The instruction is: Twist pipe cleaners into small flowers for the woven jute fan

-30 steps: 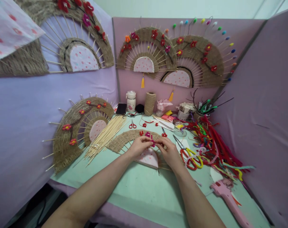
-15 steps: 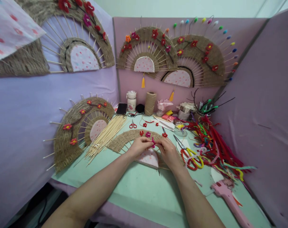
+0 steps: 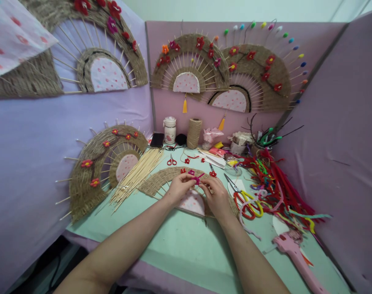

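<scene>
Both forearms reach forward from the near edge, the left forearm (image 3: 121, 245) slanting in from the left and the right forearm (image 3: 250, 249) from the right, so the hands almost meet over the table. The left hand (image 3: 181, 190) is turned inward, knuckles up, its thumb and forefinger pinched on a magenta pipe-cleaner flower (image 3: 197, 180). One straight tail of the flower sticks up and to the right of the pinch. The right hand (image 3: 216, 194) mirrors it, fingers bent and tips at the flower's right side; whether they grip it or only rest near it, I cannot tell.

Directly beneath the grip lies a twine-woven fan (image 3: 157, 179) with a pink-spotted fabric half-circle (image 3: 191, 203) at its base. Red-handled and yellow-handled scissors (image 3: 256, 205) lie right of the grip, a bundle of thin wooden sticks (image 3: 137, 175) left of it. Beyond it, near the back panel, a white lidded jar (image 3: 169, 131) carries a reddish print, too small to make out, just left of a twine spool (image 3: 193, 133).
</scene>
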`<state>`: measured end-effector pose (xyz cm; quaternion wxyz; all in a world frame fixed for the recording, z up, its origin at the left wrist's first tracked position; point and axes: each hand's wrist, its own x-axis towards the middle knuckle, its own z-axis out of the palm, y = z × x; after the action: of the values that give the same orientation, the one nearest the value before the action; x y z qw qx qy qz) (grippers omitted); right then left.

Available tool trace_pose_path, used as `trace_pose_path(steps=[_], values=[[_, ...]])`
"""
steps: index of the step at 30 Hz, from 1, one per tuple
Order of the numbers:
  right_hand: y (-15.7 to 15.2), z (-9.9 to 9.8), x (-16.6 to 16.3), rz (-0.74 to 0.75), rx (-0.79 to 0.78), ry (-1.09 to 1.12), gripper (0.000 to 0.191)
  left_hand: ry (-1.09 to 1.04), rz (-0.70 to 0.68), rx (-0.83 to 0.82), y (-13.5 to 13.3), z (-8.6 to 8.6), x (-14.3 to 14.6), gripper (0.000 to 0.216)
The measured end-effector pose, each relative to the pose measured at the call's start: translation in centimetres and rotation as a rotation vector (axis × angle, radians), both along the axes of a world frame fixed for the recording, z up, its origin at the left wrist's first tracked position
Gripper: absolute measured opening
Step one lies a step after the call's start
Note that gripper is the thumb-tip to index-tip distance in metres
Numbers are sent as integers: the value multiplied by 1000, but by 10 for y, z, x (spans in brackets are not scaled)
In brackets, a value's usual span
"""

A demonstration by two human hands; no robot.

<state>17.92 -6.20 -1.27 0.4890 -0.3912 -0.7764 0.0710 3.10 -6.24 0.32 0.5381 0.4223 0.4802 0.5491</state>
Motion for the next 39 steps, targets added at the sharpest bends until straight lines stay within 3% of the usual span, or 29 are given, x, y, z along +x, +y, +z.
trace_pose_path(steps=[11, 22, 39], values=[[2, 1, 2, 40, 54, -98, 13, 132, -12, 27, -4, 5, 1, 10], [1, 1, 4, 32, 70, -72, 8, 130, -81, 10, 1, -9, -4, 23], [2, -2, 3, 21, 75, -63, 8, 142, -91, 39, 0, -7, -4, 22]])
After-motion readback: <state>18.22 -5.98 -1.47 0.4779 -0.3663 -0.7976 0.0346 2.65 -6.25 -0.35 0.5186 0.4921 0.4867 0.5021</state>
